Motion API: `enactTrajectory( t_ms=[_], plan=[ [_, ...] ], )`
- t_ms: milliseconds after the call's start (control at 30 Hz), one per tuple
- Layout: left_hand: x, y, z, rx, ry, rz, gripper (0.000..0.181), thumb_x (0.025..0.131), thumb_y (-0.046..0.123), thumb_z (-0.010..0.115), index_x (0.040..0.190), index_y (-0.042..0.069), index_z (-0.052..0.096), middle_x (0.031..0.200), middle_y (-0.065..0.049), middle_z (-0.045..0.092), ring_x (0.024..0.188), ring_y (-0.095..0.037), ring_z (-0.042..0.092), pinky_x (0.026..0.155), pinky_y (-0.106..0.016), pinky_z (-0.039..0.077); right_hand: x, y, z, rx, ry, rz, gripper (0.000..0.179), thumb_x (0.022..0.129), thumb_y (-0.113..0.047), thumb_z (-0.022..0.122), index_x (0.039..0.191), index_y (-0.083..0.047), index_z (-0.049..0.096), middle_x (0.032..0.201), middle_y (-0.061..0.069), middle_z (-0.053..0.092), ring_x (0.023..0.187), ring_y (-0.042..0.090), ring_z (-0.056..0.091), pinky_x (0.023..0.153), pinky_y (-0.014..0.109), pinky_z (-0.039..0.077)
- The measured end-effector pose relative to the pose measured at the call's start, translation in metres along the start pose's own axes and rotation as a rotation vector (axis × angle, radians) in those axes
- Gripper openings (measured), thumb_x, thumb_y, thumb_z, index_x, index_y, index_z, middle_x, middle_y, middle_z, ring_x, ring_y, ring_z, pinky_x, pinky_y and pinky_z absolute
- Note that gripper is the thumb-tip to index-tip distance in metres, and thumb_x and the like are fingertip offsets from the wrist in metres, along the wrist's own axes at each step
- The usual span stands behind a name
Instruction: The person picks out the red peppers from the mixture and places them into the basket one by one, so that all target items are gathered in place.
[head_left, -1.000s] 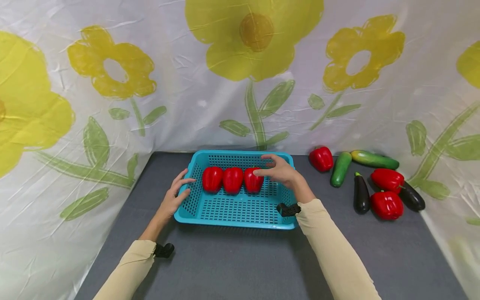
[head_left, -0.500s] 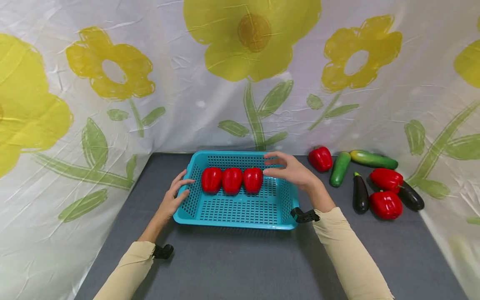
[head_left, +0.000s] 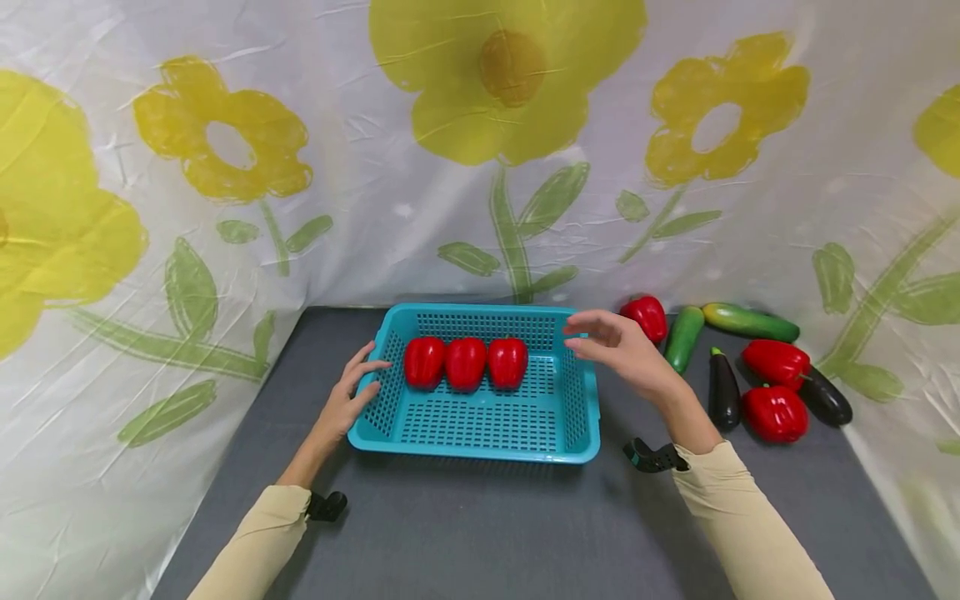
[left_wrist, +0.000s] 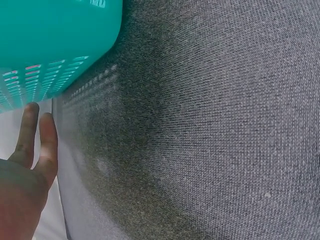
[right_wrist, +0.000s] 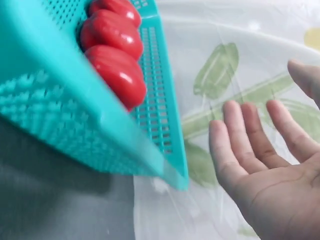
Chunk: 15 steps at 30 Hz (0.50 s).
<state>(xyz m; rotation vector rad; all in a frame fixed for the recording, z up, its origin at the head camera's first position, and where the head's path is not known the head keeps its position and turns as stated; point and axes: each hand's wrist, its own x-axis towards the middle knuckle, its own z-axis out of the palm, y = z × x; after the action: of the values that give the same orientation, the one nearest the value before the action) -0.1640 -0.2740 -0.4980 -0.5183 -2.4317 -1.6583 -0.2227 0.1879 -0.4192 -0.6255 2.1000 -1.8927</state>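
A blue perforated basket [head_left: 480, 457] stands on the grey table with three red bell peppers [head_left: 466, 365] side by side toward its back. My left hand [head_left: 347, 398] rests at the basket's left rim, fingers spread; the left wrist view shows two of its fingers [left_wrist: 48, 137] by the basket wall [left_wrist: 55, 35]. Over the basket's right rim is my right hand [head_left: 626, 348], fingers loosely bent and holding nothing. In the right wrist view its palm [right_wrist: 280, 195] faces up, beside the basket's edge [right_wrist: 125, 135].
Right of the basket lie a red bell pepper [head_left: 647, 317], a cucumber [head_left: 683, 337], a yellow-green cucumber [head_left: 750, 322], two eggplants [head_left: 724, 392] and two more red peppers [head_left: 775, 413]. A flowered cloth [head_left: 360, 183] hangs behind the table.
My right hand has moved from above the rightmost pepper in the basket out to the right, past the basket's rim. My left hand stays at the left rim.
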Motion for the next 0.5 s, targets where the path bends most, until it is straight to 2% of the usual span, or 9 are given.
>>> enactTrajectory(
  t_ms=[100, 233, 500],
  plan=[
    [0.0, -0.008, 0.0, 0.007, -0.001, -0.003, 0.03, 0.102, -0.005, 0.05, 0.131, -0.011, 0.054, 0.162, -0.027, 0.018, 0.146, -0.046, 0.014, 0.105, -0.076, 0.018, -0.013, 0.001, -0.012, 0.009, 0.031, -0.047, 0.038, 0.099, -0.007, 0.066, 0.134, 0.006, 0.055, 0.131, 0.026, 0.056, 0.114, 0.034, 0.063, 0.094, 0.04, 0.052],
    [0.0, -0.018, -0.001, 0.017, 0.002, -0.01, 0.032, 0.102, -0.002, 0.052, 0.134, -0.006, 0.056, 0.164, -0.019, 0.019, 0.147, -0.041, 0.015, 0.106, -0.075, 0.019, -0.029, 0.003, -0.029, -0.012, 0.079, -0.081, 0.034, 0.1, -0.003, 0.064, 0.131, 0.007, 0.056, 0.129, 0.028, 0.056, 0.111, 0.03, 0.066, 0.093, 0.039, 0.052],
    [-0.002, -0.021, -0.002, 0.006, 0.004, -0.002, 0.032, 0.102, -0.001, 0.053, 0.134, -0.004, 0.057, 0.164, -0.017, 0.02, 0.147, -0.039, 0.016, 0.106, -0.074, 0.021, -0.065, 0.015, -0.063, -0.106, 0.145, -0.045, 0.036, 0.101, -0.003, 0.063, 0.134, 0.007, 0.055, 0.126, 0.012, 0.063, 0.108, 0.018, 0.068, 0.091, 0.032, 0.053]
  ],
)
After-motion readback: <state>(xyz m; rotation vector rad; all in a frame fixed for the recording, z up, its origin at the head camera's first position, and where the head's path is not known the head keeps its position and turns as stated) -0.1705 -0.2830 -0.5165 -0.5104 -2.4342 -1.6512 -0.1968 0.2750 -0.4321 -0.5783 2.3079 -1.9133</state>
